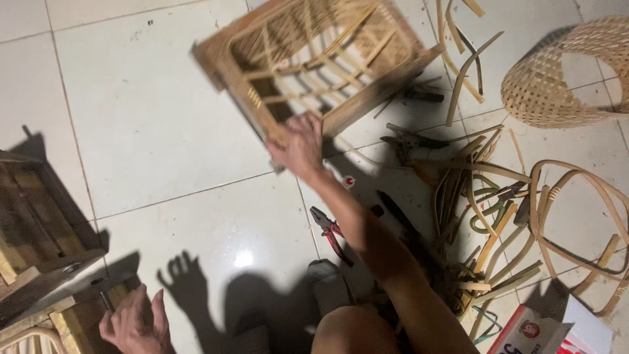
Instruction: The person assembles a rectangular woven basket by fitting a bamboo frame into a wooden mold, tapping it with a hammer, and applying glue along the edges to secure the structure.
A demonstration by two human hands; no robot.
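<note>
**Half-woven frame lifted, much cane left loose**

At the upper centre of the frame the right hand (298, 145) was closed on the near edge of a wooden frame (314, 59), fingers wrapped around the rail, holding it tilted above the tiled floor (164, 131). Inside that frame only some cane strips were laced across; wide gaps showed between them, so by my reading the weaving was partly done and a good share remained.

At the lower left the left hand (134, 324) rested with fingers spread and relaxed, gripping nothing, just beside a second wooden frame (46, 249) that lay at the left edge.

Right of centre a loose heap of cane strips (485, 216) sprawled on the floor, unused. Red-handled pliers (331, 233) lay near the right forearm, and a dark cutting tool (409, 141) lay above the heap. A finished woven basket (563, 72) stood at the upper right, and a red-and-white carton (531, 331) sat in the lower right corner.
</note>
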